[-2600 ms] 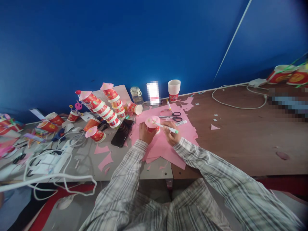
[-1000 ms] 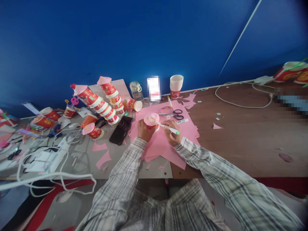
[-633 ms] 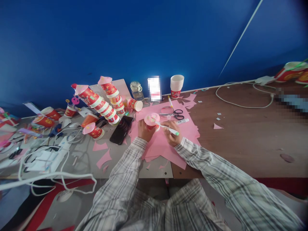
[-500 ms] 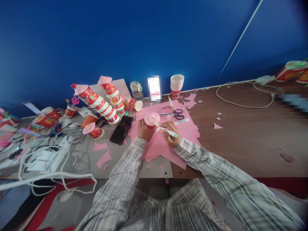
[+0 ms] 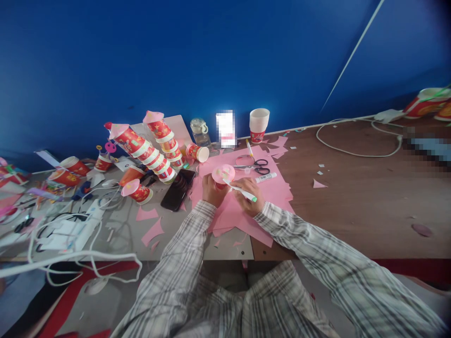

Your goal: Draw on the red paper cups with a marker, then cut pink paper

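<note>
My left hand (image 5: 210, 190) is wrapped round a small red paper cup (image 5: 222, 176) whose top is covered by a pink paper disc. In my right hand (image 5: 249, 198) I grip a white marker with a green end (image 5: 241, 191); its tip touches the pink disc. Both hands rest over a pile of pink paper sheets (image 5: 271, 188) on the table. Just beyond them lie black-handled scissors (image 5: 256, 165), a white marker cap (image 5: 266, 177) and a yellow pen (image 5: 249, 150).
Stacks of red cups with pink cone tops (image 5: 141, 150) lean at the left, beside a black phone (image 5: 178, 189). A white cup stack (image 5: 258, 123) and a glass jar (image 5: 199, 132) stand by the blue wall. White cables (image 5: 70, 256) and craft clutter cover the left; another cable (image 5: 352, 152) loops at the right.
My right hand has swung the marker's green end down and closer to me, while the tip stays on the pink disc. The left hand keeps its hold on the cup.
</note>
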The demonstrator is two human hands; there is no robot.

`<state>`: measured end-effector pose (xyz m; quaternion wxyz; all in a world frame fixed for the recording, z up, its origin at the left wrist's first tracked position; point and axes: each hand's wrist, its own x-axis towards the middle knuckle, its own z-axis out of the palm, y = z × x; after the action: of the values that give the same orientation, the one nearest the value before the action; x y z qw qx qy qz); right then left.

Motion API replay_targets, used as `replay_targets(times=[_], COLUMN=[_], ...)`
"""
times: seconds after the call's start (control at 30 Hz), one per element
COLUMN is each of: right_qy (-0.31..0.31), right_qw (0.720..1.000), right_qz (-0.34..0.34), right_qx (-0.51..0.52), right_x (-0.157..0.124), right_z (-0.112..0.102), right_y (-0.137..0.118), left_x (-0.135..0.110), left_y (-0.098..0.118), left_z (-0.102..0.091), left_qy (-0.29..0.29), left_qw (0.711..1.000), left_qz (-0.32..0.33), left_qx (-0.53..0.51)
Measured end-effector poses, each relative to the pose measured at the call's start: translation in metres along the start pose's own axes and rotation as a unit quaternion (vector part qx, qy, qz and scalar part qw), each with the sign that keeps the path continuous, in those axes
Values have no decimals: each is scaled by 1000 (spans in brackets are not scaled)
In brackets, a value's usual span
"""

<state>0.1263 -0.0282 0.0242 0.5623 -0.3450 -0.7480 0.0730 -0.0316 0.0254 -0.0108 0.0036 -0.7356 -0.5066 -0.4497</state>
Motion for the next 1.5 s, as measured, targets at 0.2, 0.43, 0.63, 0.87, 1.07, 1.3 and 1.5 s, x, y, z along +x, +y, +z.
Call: replay_targets(times=[0.2,0.43,0.63,0.87,1.07,1.3,1.5], right_qy=[-9,-5,14,2,-7,-19,-1], right_qw=[1000,1000,1000,1000,1000,1000,1000], right_qz=[2,-4,-2,-9,-5,-5,-10], right_qx=[9,-1,-10,-4,4,23,19], right_x=[-1,0,0,1,0,0,1], right_z=[2,1,-2,0,2,2,-3], right_y=[1,1,1,0,3,3,1], left_x=[0,-1,-2,0,-1,-2,-2], left_y=[1,-1,-3,0,2,1,-1], left_z=[-1,0,1,0,-1,-1,0], left_qy=[-2,-5,-1,3,3,5,6], left_qw=[1000,1000,1000,1000,1000,1000,1000], left_qz=[9,3,-8,3,13,18,6], left_qx=[-1,2,7,4,1,-5,-5])
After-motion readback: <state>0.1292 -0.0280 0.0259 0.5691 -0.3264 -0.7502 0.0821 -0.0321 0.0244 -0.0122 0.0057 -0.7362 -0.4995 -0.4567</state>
